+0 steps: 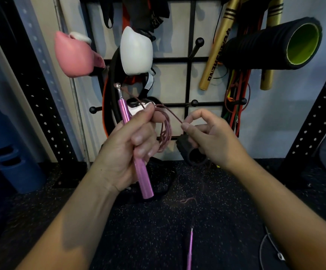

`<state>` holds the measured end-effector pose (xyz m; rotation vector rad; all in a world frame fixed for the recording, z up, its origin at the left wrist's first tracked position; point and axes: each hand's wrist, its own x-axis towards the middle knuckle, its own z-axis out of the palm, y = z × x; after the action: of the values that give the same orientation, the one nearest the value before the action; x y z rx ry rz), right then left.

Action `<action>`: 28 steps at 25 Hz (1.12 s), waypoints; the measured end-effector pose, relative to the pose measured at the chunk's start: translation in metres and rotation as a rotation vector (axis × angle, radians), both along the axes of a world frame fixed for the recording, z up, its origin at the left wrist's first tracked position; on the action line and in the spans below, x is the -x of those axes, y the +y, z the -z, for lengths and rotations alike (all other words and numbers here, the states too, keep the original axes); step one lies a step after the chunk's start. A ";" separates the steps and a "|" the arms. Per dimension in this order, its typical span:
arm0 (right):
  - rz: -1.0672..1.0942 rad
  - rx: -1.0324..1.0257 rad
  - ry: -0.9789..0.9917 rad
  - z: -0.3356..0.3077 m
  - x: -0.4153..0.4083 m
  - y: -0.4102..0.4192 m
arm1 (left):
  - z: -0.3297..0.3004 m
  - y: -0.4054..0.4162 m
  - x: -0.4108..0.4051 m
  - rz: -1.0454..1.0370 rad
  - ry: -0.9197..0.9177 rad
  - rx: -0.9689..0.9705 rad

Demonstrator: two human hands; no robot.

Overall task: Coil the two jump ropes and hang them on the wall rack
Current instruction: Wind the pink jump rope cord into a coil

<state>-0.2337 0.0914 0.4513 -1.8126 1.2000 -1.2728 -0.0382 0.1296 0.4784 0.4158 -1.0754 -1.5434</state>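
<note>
1. The head view looks down at two bare hands in front of a wall rack (191, 59) made of black bars with round-tipped pegs.
2. The left hand (127, 151) is wrapped tight round a pink handle (136, 152) of a jump rope. The handle is tilted, with its shiny metal tip up near the white glove and its bottom end poking out below the hand.
3. The thumb of the left hand presses several loops of thin dark pink rope (165, 133) against the fingers. The loops hang down just beside the hand.
4. One strand of that rope runs from the loops across to the right hand (206, 139). The right hand pinches the strand between thumb and first finger. Its other fingers are curled.
5. The rope goes on down to the floor (158, 230), which is dark with small light specks. A squiggle of it lies near the middle of the floor.
6. The second pink handle (190, 250) lies on the floor near the bottom edge of the view.
7. A thin pale cord (263, 248) curves on the floor near the bottom right corner. I cannot tell if it is the other jump rope.
8. A pink boxing glove (72, 55) and a white boxing glove (136, 51) hang at the top left of the rack.
9. A black foam roller (271, 45) with a green inside sits at the top right, beside gold sticks (216, 51).
10. A black ring-shaped thing (193, 154) sits low by the wall, partly behind the right hand.
</note>
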 end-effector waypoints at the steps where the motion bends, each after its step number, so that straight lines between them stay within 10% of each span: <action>1: 0.011 0.004 -0.007 0.000 0.002 -0.001 | -0.001 0.001 0.002 -0.063 -0.018 -0.009; 9: -0.260 -0.140 0.265 0.023 -0.027 0.018 | 0.010 -0.015 0.007 -0.166 0.104 0.010; 13: -0.421 -0.325 0.495 0.002 -0.025 0.028 | 0.037 -0.029 -0.008 -0.609 -0.841 0.337; 15: -0.319 -0.185 0.665 -0.015 -0.014 0.028 | 0.045 -0.032 -0.017 -0.510 -1.169 0.346; 21: 0.159 0.159 0.481 -0.021 0.002 0.020 | 0.041 -0.022 -0.009 -0.144 -0.994 0.226; 28: -0.048 0.082 0.183 -0.023 0.011 0.013 | 0.029 -0.015 -0.008 -0.143 -0.683 0.183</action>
<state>-0.2442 0.1048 0.4746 -2.0418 1.2085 -1.1648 -0.0305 0.1143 0.4497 0.9099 -1.6523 -1.1791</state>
